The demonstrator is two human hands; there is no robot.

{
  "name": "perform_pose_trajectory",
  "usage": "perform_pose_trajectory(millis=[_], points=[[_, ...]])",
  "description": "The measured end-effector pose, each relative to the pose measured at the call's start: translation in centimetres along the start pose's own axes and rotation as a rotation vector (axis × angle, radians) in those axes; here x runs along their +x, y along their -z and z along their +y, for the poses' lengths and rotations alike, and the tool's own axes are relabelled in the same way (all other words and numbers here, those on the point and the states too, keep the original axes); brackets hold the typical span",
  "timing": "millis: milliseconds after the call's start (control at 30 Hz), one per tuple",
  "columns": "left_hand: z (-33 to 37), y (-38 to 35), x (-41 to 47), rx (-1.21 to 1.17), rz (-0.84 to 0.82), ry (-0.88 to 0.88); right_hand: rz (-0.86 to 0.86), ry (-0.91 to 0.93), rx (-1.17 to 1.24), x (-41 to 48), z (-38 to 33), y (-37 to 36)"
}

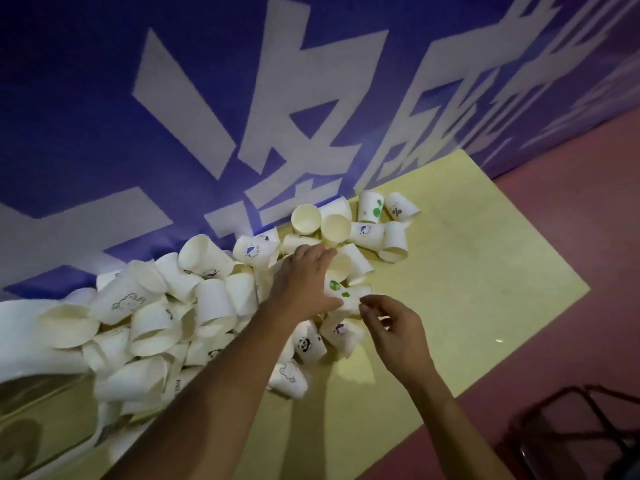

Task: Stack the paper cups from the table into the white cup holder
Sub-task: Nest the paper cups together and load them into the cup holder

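A big heap of white paper cups (180, 306) lies along the wall on the yellow table (467, 289); most are tipped over, some printed. My left hand (304, 282) reaches across the heap and grips a stack of cups with green dots (341, 293). My right hand (394, 330) hovers just right of that stack with curled, parted fingers, holding nothing. A smooth white curved shape (24, 341), blurred at the left edge, may be the white cup holder. Cups with a panda (306, 344) and a blue logo (341, 330) lie under my hands.
A purple wall with large white characters (242, 116) runs right behind the heap. The table's right and near edges drop to a reddish floor (571, 220). A dark metal stool frame (571, 431) stands at the lower right.
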State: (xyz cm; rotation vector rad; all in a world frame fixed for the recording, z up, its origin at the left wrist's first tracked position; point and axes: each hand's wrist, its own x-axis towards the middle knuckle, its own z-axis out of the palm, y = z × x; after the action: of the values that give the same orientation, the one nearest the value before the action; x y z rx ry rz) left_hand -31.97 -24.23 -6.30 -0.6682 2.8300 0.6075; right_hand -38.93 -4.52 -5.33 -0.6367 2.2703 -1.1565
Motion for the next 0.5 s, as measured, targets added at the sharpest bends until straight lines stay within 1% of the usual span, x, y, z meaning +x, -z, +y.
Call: perform_pose_trajectory(millis=[100, 200, 300, 400, 467, 500], points=[[1.3, -2.1, 2.0, 0.196, -0.109, -0.183, 0.009, -0.029, 0.017, 1.7, 1.6, 1.6], [1.3, -3.4, 2.6, 0.307, -0.207, -0.244, 0.029, -0.061, 0.023, 2.9, 2.9, 2.5], [1.0, -3.6, 2.9, 0.342, -0.212, -0.314, 0.038, -0.103, 0.019, 4.2, 4.0, 3.2], [0.7, -3.2, 3.1, 0.207, -0.177, -0.312, 0.106, -0.141, 0.018, 6.2, 4.9, 3.9], [1.1, -2.3, 2.6, 0.031, -0.104, -0.239, 0.188, -0.178, -0.01, 8.3, 5.4, 4.2], [1.5, -1.7, 2.2, -0.098, -0.04, -0.163, 0.219, -0.22, -0.03, 9.7, 5.7, 4.3]])
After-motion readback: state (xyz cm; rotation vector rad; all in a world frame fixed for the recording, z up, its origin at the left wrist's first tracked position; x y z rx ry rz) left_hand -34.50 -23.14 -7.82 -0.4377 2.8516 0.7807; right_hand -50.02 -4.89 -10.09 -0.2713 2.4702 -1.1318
